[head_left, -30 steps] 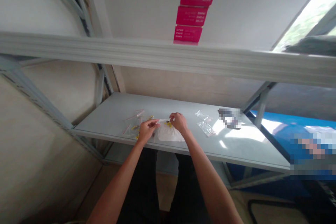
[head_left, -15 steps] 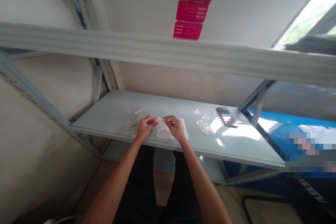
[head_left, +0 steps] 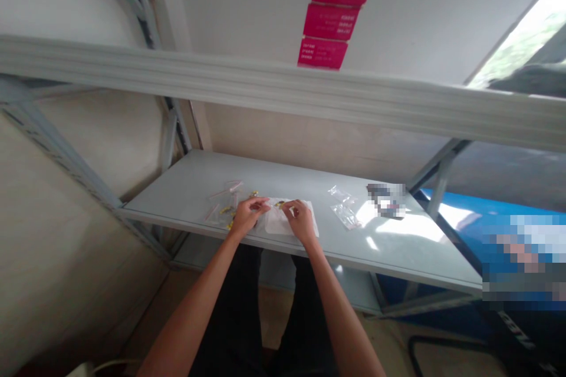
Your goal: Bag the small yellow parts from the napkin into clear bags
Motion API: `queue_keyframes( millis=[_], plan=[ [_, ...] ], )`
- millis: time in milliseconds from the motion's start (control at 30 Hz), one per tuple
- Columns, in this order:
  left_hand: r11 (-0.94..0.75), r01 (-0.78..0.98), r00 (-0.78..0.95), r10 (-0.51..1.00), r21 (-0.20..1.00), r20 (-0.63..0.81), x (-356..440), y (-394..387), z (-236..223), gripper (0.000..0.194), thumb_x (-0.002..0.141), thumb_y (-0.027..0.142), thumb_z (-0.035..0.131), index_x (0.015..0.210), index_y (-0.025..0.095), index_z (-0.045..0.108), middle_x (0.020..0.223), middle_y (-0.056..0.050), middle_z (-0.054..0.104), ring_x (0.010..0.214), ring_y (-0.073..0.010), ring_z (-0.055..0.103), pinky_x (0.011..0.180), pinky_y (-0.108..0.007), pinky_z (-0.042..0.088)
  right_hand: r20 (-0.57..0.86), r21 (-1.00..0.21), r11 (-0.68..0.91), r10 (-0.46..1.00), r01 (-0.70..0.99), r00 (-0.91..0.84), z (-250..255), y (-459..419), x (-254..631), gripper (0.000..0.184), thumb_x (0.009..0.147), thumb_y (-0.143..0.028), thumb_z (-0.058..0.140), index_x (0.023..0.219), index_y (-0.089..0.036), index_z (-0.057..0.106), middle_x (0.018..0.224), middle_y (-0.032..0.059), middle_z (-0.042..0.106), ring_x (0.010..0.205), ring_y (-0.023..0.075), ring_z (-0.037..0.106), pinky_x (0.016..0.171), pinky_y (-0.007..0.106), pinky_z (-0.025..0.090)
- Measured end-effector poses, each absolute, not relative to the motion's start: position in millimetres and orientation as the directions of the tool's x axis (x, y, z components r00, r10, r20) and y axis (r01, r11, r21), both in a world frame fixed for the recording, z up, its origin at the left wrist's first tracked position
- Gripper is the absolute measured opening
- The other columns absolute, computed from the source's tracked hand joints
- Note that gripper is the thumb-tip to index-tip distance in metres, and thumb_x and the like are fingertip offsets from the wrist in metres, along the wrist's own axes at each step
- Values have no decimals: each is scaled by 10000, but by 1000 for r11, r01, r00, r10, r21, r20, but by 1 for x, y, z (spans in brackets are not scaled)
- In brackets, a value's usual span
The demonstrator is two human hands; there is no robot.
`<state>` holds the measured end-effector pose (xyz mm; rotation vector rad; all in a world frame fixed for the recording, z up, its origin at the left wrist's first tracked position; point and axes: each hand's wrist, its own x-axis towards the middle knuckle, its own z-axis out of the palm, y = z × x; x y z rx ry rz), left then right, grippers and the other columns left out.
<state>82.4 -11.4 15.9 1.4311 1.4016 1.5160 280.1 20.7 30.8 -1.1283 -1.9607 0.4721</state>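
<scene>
My left hand (head_left: 248, 215) is over the left edge of a white sheet or flat pouch (head_left: 277, 225) at the front of the grey shelf. Its thumb and fingertips come together in a pinch; what lies between them is too small to make out. On the right side of the sheet, my right hand (head_left: 300, 221) has curled fingers, with the tips beside a small yellow-and-dark piece (head_left: 280, 204). Whether they grip anything is hidden. Left of my left hand lie clear zip bags (head_left: 217, 212) and several small yellow pieces (head_left: 229, 210), partly covered by the hand.
Farther right on the shelf (head_left: 318, 179) lie clear plastic bags (head_left: 346, 215) and a blurred-out dark object (head_left: 387, 199). A metal beam (head_left: 283, 85) crosses in front above the shelf. Beyond the right end is a blue surface (head_left: 460, 206) with a pixelated area.
My hands have moved apart; the right one has shifted slightly right and down. The small yellow-and-dark piece now shows between them over the white sheet. The view has tilted slightly.
</scene>
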Motion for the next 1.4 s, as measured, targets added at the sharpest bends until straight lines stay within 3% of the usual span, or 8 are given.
queue_keyframes(
  millis=[100, 233, 367, 533, 867, 1033, 1233, 1400],
  plan=[
    [-263, 244, -168, 936, 933, 308, 81, -10, 14, 406, 762, 445, 790, 1066, 176, 795, 966, -83, 786, 841, -213, 703, 831, -329, 550, 464, -707, 572, 819, 417, -338, 38, 18, 272, 178, 932, -282, 598, 876, -210, 752, 850, 35, 734, 674, 153, 584, 661, 253, 454],
    [-271, 256, -135, 940, 928, 312, 81, -10, 14, 388, 778, 447, 778, 1063, 185, 795, 1006, -82, 789, 887, -221, 708, 869, -338, 544, 451, -728, 595, 789, 339, -416, 38, 18, 271, 215, 951, -262, 560, 919, -230, 770, 926, 43, 755, 810, 165, 663, 742, 250, 486],
    [-249, 265, -154, 943, 932, 296, 83, -11, 16, 369, 767, 414, 774, 1059, 191, 799, 973, -76, 790, 851, -214, 702, 837, -331, 546, 442, -695, 485, 870, 531, -217, 30, 25, 291, 257, 963, -230, 515, 970, -200, 770, 974, 72, 748, 881, 191, 673, 789, 277, 485],
    [-229, 261, -179, 943, 938, 280, 85, -12, 18, 377, 748, 414, 775, 1048, 188, 802, 970, -78, 790, 828, -210, 693, 825, -332, 545, 311, -493, 248, 945, 834, -97, 22, 29, 311, 200, 937, -206, 568, 993, -211, 760, 1045, 75, 718, 944, 208, 650, 786, 278, 445],
    [-225, 275, -166, 947, 935, 277, 85, -13, 20, 386, 758, 434, 771, 1050, 183, 800, 1000, -95, 791, 881, -235, 707, 846, -349, 540, 325, -417, 295, 932, 860, -162, 24, 27, 305, 192, 957, -211, 555, 959, -211, 747, 1033, 85, 701, 1008, 220, 606, 806, 284, 429],
    [-226, 268, -174, 945, 936, 278, 86, -13, 21, 376, 745, 439, 785, 1031, 196, 808, 965, -83, 791, 849, -222, 701, 828, -334, 542, 409, -548, 409, 892, 730, -192, 26, 29, 305, 175, 932, -211, 561, 873, -204, 725, 949, 70, 713, 910, 211, 614, 817, 297, 447],
    [-255, 272, -105, 951, 928, 292, 84, -12, 19, 402, 766, 473, 774, 1047, 187, 800, 936, -71, 783, 837, -214, 693, 812, -319, 539, 450, -728, 548, 836, 413, -316, 37, 17, 278, 173, 916, -295, 598, 862, -205, 735, 886, 39, 742, 671, 151, 572, 662, 258, 447],
    [-253, 272, -124, 948, 929, 294, 85, -11, 19, 386, 749, 444, 784, 1029, 180, 802, 913, -70, 780, 821, -211, 687, 814, -326, 533, 425, -734, 535, 843, 419, -331, 35, 12, 271, 243, 945, -302, 535, 948, -212, 761, 964, 52, 752, 728, 156, 612, 696, 255, 471]
  ],
)
